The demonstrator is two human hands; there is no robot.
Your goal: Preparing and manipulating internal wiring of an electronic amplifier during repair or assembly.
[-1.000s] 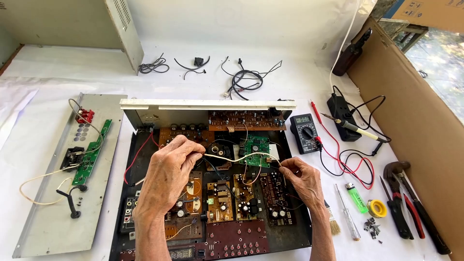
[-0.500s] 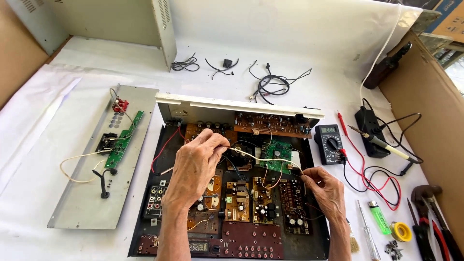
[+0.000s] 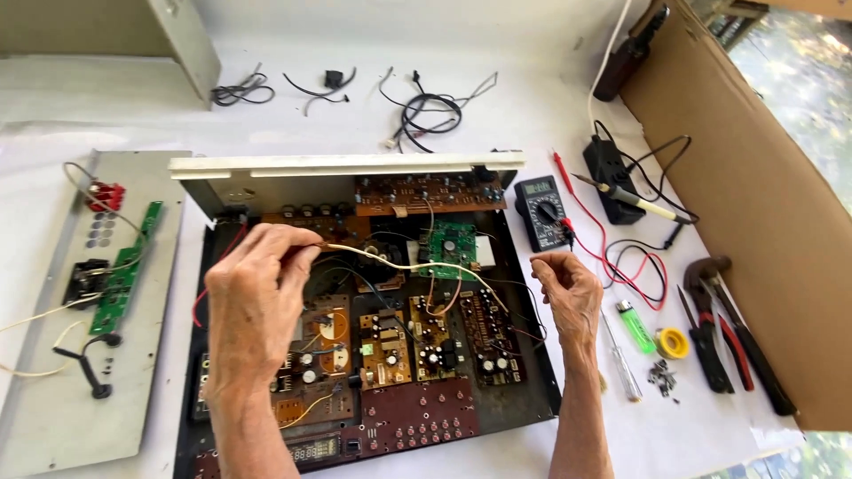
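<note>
An open amplifier chassis [image 3: 532,355] lies in front of me, full of brown circuit boards and one small green board [image 3: 453,244]. My left hand [image 3: 257,297] hovers over the chassis's left half and pinches a thin cream wire [image 3: 399,264] between thumb and fingers. From there the wire runs right and down across the boards. My right hand [image 3: 568,288] is at the chassis's right edge with its fingers curled together. Nothing shows between them, and the hand is apart from the cream wire.
A black multimeter [image 3: 543,211] with red and black leads, and a soldering iron [image 3: 635,200], lie to the right. Nearer are a green lighter [image 3: 637,326], a yellow roll [image 3: 673,343], a screwdriver [image 3: 621,359], pliers [image 3: 710,328] and small screws [image 3: 661,377]. A cardboard wall [image 3: 754,177] stands right. A grey panel [image 3: 53,390] lies left.
My left hand has drawn the cream wire up and to the left. My right hand has moved off the wire's end to the chassis's right edge. The view has shifted.
</note>
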